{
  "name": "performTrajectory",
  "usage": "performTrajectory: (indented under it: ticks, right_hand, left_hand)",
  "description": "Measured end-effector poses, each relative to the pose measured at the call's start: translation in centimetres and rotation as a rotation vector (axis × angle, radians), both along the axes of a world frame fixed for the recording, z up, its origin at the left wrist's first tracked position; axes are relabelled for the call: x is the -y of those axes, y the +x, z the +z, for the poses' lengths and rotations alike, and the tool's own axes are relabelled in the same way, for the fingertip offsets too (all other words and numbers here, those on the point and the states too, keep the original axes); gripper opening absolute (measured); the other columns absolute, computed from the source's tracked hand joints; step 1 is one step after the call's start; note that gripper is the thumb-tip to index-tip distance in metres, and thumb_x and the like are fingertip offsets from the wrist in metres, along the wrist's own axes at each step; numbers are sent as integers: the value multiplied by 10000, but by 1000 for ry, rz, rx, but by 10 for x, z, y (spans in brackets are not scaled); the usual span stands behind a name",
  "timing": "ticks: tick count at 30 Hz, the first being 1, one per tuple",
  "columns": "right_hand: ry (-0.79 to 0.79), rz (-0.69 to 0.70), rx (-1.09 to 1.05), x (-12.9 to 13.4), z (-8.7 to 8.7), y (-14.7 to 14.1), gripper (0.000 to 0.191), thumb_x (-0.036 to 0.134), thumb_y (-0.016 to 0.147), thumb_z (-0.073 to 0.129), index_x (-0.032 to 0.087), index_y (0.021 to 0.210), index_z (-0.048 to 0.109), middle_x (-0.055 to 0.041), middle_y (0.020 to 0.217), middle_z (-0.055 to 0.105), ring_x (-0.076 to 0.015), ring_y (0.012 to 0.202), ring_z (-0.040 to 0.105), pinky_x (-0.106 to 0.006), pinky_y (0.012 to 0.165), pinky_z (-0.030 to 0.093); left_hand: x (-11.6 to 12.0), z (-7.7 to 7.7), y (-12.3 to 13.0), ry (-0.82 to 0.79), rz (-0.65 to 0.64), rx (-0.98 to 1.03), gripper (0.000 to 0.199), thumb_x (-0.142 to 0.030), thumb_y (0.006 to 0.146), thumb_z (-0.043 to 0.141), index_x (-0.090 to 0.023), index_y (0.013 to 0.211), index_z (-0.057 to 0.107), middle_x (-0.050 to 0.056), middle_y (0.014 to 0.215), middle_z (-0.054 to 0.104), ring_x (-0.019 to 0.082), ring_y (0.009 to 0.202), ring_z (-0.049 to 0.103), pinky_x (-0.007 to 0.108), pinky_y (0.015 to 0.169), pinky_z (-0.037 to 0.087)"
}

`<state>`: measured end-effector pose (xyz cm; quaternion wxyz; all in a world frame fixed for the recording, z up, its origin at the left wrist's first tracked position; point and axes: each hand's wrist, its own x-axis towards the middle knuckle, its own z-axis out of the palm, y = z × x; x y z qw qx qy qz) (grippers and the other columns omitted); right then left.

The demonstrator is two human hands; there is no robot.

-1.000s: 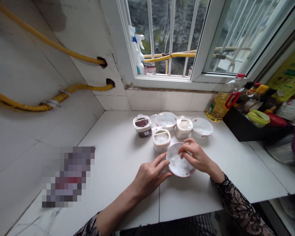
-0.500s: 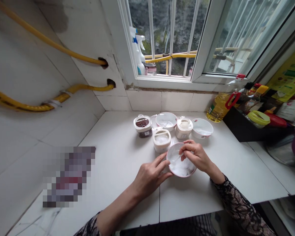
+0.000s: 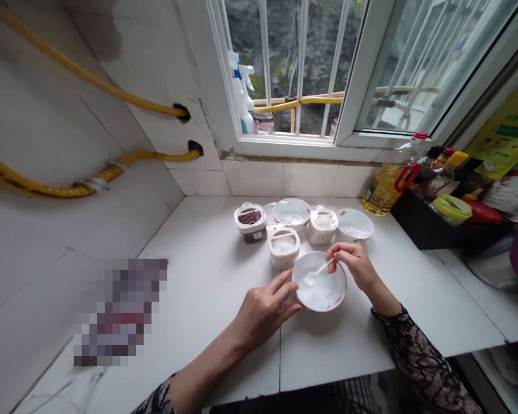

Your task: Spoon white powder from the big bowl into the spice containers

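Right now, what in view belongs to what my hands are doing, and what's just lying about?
In use:
pink-rimmed bowl, held by left hand
white spoon, held by right hand
perhaps nearest white-filled jar

Apparently lying about:
jar of dark red grains
cooking oil bottle
spray bottles
other two bowls

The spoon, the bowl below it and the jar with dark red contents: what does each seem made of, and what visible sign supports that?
Spoon: probably plastic, smooth-looking; it is plain white with no metallic shine.
Bowl: likely glazed ceramic, perhaps melamine; it looks smooth and white, with pink edging.
Jar: clear, glossy plastic or glass; its sides are see-through.
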<state>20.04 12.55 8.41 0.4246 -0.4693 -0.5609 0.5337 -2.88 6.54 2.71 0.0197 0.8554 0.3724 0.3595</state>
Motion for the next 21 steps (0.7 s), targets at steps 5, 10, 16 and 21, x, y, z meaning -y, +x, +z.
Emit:
performTrajectory:
  ticks: [5,10,16,21]
  right_hand:
    - [-36,-52,-45,-3,2,1,131,249,632,574,178,607,682,-1,458,637,-141,482,553,-298,616,458]
    - [-28,-60,-74,-4,0,3,121,237,637,586,174,620,688,-5,472,646,-144,493,560,-306,630,466]
    - [31,-54,-151,-7,-4,-4,144,288,714,641,162,745,704,-34,601,710,-168,589,631,-335,687,508]
    - [363,-86,-8,-1,-4,-19,211,326,896,565,203,1008,694,-69,891,766,-217,830,722,-382,800,535]
  left_hand:
    - [0,1,0,7,-4,2,252,-382,989,480,-164,1003,605,161,1215,668,149,691,713,240,538,561]
    - [-1,-2,-1,6,-12,3,236,-370,979,500,-162,1012,606,166,1231,659,159,713,716,246,543,562]
    - [0,0,0,14,-1,-3,261,-387,982,489,-159,1007,614,169,1208,670,157,675,712,251,538,559]
    - [-1,1,1,22,-5,15,303,-409,999,446,-154,994,608,172,1206,669,147,646,705,253,527,560]
